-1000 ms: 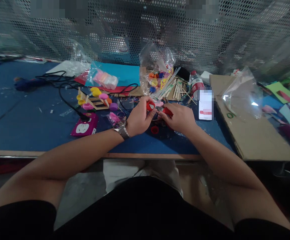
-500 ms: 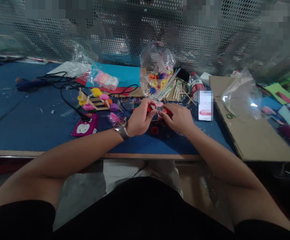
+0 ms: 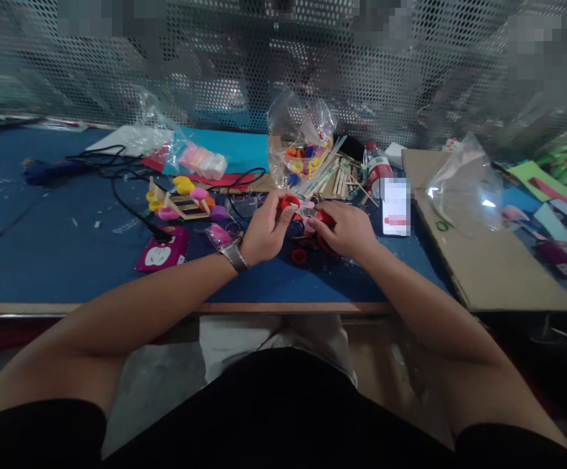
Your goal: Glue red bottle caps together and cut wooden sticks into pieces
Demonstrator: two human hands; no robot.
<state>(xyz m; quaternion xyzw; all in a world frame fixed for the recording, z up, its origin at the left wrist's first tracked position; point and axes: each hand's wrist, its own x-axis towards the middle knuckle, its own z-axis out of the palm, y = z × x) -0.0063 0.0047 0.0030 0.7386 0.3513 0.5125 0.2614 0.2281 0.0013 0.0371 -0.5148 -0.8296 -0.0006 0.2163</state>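
Near the tabletop's [image 3: 254, 285] front edge, a loose red cap [image 3: 298, 256] lies within easy reach. Beyond it, your left hand's [image 3: 266, 228] grip pinches a red round piece [image 3: 289, 202], seemingly steadying it toward your right hand [image 3: 346, 228], clasped around a red-handled tool [image 3: 326, 217]. Toward the rear edge, a clear bag [image 3: 280, 124] keeps colourful pieces [image 3: 293, 155] together beside wooden sticks [image 3: 343, 176].

- A plain black shirt [image 3: 283, 410], photographed from above.
- Short black sleeves [image 3: 39, 430] on either side of the shirt.
- Pale trousers [image 3: 237, 335], creased, visible beyond the shirt.
- A silver-toned, metal-banded wristwatch [image 3: 234, 256] past the shirt's left sleeve.
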